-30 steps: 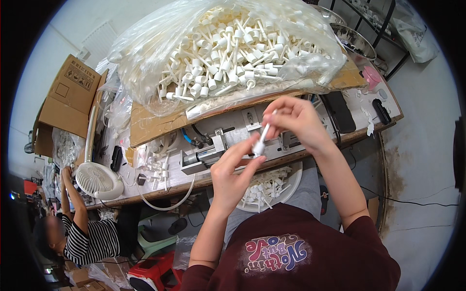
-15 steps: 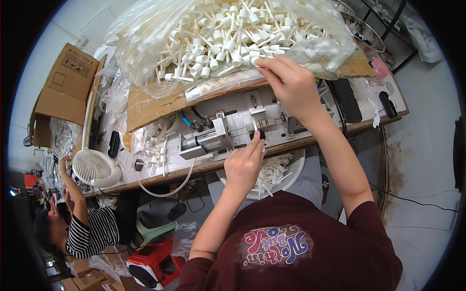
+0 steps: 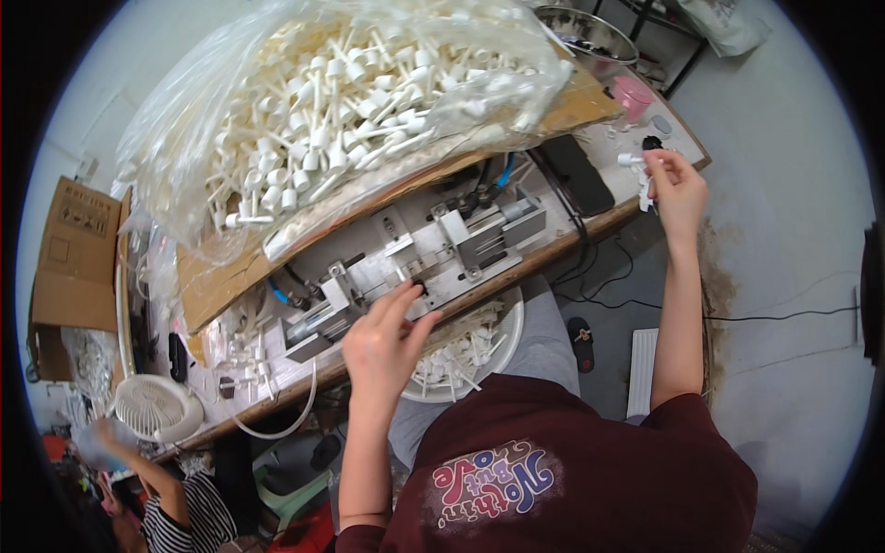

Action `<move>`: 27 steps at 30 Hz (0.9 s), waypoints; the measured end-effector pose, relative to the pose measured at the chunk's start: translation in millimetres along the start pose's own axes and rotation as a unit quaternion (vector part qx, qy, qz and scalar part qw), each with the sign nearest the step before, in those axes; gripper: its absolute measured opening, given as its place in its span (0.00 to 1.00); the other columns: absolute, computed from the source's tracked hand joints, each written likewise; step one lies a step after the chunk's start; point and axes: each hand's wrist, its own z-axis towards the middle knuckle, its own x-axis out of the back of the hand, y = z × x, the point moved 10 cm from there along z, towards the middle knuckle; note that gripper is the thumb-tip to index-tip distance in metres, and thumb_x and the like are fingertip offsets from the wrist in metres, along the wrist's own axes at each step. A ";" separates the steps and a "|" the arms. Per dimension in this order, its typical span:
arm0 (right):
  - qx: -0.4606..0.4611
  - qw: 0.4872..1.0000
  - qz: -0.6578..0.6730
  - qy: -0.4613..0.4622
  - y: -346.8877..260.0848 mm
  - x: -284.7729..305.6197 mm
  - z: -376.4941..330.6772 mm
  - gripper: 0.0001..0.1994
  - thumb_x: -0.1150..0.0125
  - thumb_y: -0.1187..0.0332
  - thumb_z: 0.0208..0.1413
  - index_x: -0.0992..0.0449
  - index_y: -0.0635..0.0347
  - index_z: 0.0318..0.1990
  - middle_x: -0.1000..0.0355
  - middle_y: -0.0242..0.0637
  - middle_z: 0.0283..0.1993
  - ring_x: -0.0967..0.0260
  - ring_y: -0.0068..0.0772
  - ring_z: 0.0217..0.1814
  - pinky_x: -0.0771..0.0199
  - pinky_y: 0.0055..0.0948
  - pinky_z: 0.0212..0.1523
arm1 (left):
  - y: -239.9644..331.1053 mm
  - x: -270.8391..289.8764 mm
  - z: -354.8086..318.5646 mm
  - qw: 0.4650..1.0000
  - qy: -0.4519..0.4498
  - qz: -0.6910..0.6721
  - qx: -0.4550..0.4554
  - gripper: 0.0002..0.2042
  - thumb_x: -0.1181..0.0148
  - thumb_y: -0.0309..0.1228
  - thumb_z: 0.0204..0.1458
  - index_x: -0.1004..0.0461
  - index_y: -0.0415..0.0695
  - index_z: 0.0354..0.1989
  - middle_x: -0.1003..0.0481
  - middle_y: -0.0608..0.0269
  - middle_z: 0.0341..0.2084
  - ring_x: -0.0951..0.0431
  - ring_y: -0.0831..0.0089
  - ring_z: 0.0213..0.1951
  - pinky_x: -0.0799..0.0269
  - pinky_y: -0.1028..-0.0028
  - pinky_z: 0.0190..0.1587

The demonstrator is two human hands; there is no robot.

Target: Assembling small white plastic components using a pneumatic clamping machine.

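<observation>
My right hand (image 3: 678, 194) is closed on a small white scoop-shaped plastic piece (image 3: 631, 159), with a round cup-like end sticking out past the fingertips. It is over the table's right end, beside a black object (image 3: 653, 143). My left hand (image 3: 381, 343) is at the metal clamping fixture (image 3: 433, 267), fingers stretched and thumb spread apart. Its fingertips lie by a black part (image 3: 419, 288) and a short white piece (image 3: 402, 275) in the fixture's middle; whether they touch is hard to tell. A big clear bag of similar white pieces (image 3: 318, 138) lies open behind the fixture.
A white basin (image 3: 518, 323) of white pieces sits at my lap. Cardboard (image 3: 217, 286) lies under the bag. A white fan (image 3: 157, 407), loose white parts (image 3: 260, 364), a black slab (image 3: 576, 175) and a pink cup (image 3: 632, 97) are on the table. Another person (image 3: 189, 511) works at left.
My right hand has gone from the bag's edge to the table's right end, holding a white piece. My left fingers have lifted and spread at the fixture. The view has shifted right.
</observation>
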 end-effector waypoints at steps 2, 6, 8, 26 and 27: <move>-0.013 0.991 -0.133 -0.003 26.4 5.9 6.6 0.07 0.33 0.68 0.58 0.19 0.63 0.37 0.25 0.34 0.23 0.30 0.19 0.22 0.31 0.20 0.27 | 1.5 17.6 9.8 0.999 0.044 -0.020 0.006 0.15 0.27 0.28 0.46 0.19 0.41 0.44 0.19 0.55 0.44 0.17 0.70 0.29 0.22 0.72 0.35; 0.032 0.965 -0.253 -0.057 62.6 -12.9 25.0 0.08 0.32 0.69 0.53 0.19 0.64 0.35 0.25 0.48 0.25 0.24 0.45 0.29 0.25 0.38 0.35 | 13.9 60.4 42.1 0.983 0.162 0.047 -0.066 0.15 0.31 0.22 0.50 0.20 0.41 0.48 0.19 0.56 0.45 0.20 0.69 0.41 0.25 0.70 0.47; 0.059 0.952 -0.289 -0.078 81.1 -20.7 32.0 0.07 0.32 0.69 0.52 0.18 0.64 0.34 0.24 0.49 0.27 0.23 0.50 0.31 0.24 0.40 0.37 | 7.3 64.1 62.2 0.980 0.188 0.044 -0.046 0.15 0.33 0.25 0.53 0.20 0.41 0.50 0.20 0.56 0.46 0.21 0.69 0.41 0.25 0.69 0.49; 0.462 0.870 -0.061 -0.163 -213.0 -208.8 -73.9 0.07 0.37 0.76 0.50 0.21 0.61 0.38 0.25 0.38 0.39 0.25 0.42 0.44 0.24 0.37 0.43 | -21.2 35.6 135.2 0.964 0.125 0.226 -0.059 0.17 0.32 0.42 0.52 0.21 0.39 0.39 0.27 0.52 0.33 0.23 0.55 0.36 0.27 0.60 0.39; 0.473 0.853 -0.101 -0.194 -210.9 -235.3 -72.0 0.08 0.37 0.77 0.48 0.20 0.60 0.38 0.25 0.39 0.40 0.25 0.43 0.45 0.24 0.38 0.44 | -23.4 33.8 139.3 0.965 0.117 0.229 -0.052 0.19 0.32 0.45 0.51 0.22 0.38 0.35 0.28 0.52 0.32 0.23 0.55 0.36 0.27 0.60 0.39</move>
